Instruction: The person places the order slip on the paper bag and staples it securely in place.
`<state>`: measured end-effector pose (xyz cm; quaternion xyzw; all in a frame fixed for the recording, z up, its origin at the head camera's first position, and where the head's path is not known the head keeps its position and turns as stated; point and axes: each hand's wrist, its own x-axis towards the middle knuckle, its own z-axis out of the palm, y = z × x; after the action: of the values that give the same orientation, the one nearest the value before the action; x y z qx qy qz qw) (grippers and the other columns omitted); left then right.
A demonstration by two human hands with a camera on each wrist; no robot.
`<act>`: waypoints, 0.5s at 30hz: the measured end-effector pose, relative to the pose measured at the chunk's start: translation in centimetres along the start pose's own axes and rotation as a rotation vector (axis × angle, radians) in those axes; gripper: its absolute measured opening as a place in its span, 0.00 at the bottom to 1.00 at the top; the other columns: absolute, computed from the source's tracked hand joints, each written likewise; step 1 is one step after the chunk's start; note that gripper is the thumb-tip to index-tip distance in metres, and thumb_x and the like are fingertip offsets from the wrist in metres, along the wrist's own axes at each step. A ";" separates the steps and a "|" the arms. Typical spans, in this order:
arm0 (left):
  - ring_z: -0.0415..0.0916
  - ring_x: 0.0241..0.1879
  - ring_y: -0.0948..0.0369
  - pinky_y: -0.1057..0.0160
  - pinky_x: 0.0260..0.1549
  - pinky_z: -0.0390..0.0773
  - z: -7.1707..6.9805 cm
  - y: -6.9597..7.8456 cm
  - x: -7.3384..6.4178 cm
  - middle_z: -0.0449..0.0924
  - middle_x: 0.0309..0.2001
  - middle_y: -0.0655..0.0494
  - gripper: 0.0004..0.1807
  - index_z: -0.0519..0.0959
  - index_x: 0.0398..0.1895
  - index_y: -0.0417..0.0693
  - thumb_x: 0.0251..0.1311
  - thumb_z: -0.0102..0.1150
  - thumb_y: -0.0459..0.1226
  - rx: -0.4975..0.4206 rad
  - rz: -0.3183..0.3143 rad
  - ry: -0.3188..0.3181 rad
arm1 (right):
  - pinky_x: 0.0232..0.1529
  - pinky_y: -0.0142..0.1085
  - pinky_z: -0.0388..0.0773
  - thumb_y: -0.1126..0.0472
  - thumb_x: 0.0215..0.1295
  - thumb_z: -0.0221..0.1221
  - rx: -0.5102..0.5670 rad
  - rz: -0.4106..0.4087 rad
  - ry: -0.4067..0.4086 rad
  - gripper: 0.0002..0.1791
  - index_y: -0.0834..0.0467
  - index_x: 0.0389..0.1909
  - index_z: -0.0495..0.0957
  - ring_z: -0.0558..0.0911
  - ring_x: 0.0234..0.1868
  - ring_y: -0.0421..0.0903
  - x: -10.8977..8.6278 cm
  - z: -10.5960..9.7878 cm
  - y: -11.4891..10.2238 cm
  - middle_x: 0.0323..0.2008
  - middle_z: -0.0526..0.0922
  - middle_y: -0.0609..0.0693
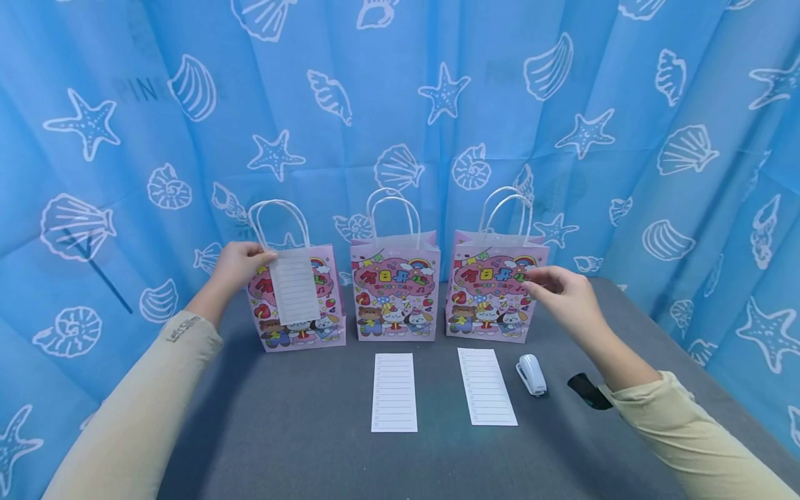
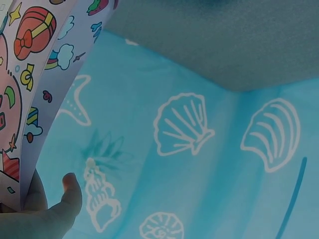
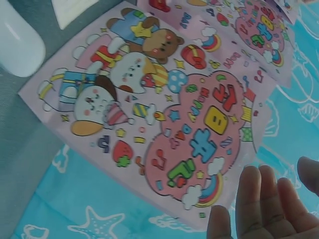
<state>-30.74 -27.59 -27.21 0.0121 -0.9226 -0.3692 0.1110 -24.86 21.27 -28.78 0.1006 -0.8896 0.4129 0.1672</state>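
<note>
Pinching a lined checklist sheet (image 1: pixel 296 288) by its top left corner with the left hand (image 1: pixel 240 258), right up at the upper corner of the left gift bag (image 1: pixel 331 305). Going by the left wrist view, right on the bag's edge too, with part of the hand tucked behind it. Got the sheet hanging in front of the bag, covering part of the cartoon print.

Gripping nothing at all with the right hand (image 1: pixel 565 295), just fingers loosely extended and thumb apart, near the upper right edge of the right gift bag (image 1: pixel 484 298). Can't really tell about actual contact there.

As for arms, reaching in from both lower corners, well apart, left forearm slanting up and inward, right one slanting up and to the left.

Can also see the middle gift bag (image 1: pixel 396 298) upright between the other two. Lying flat on the grey tabletop (image 1: pixel 312 417) in front: a middle checklist sheet (image 1: pixel 394 393), a right checklist sheet (image 1: pixel 487 387) and, just beside that, a little white stapler (image 1: pixel 532 375). Behind everything, a blue seashell curtain (image 1: pixel 387 83).
</note>
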 end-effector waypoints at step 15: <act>0.73 0.34 0.54 0.60 0.32 0.70 0.0 0.0 0.1 0.80 0.40 0.39 0.21 0.78 0.47 0.32 0.72 0.51 0.44 0.002 -0.007 -0.003 | 0.42 0.39 0.77 0.61 0.72 0.55 -0.021 0.069 -0.039 0.18 0.73 0.53 0.74 0.79 0.46 0.60 -1.0 0.9 2.5 0.46 0.80 0.68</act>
<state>-30.80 -27.56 -27.22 0.0150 -0.9232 -0.3685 0.1084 -24.86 22.21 -31.42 0.0759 -0.8999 0.4071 0.1365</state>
